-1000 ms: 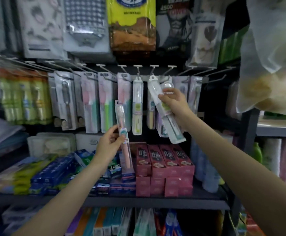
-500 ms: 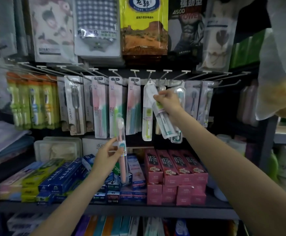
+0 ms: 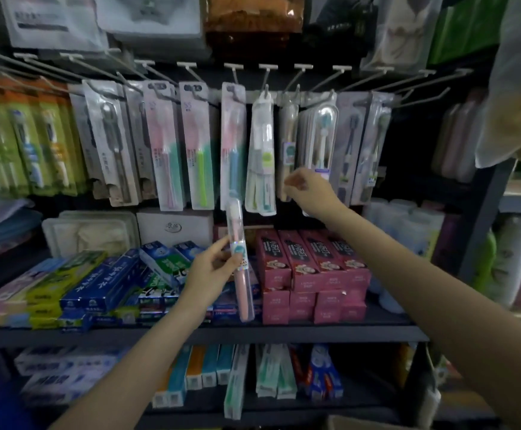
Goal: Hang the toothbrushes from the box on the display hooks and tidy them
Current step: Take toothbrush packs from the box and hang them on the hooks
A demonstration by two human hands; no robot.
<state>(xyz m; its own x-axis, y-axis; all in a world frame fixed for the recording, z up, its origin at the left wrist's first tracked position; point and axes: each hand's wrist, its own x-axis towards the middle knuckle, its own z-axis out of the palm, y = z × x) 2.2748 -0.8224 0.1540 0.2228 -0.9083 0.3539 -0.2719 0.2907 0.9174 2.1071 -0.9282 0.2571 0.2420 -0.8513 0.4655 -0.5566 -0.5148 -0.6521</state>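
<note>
Right hand (image 3: 310, 193) now letting go of white toothbrush pack (image 3: 260, 156), fingers loosely curled, holding nothing; pack hanging on middle hook (image 3: 267, 88). Left hand (image 3: 212, 274) pinching pink toothbrush pack (image 3: 240, 262) near shelf, waiting for hanging next.

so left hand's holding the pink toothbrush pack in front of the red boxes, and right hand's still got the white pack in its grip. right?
Not quite. The head view shows the right hand holding nothing; the white pack hangs on its hook. The left hand does hold the pink toothbrush pack in front of the red boxes.
</note>
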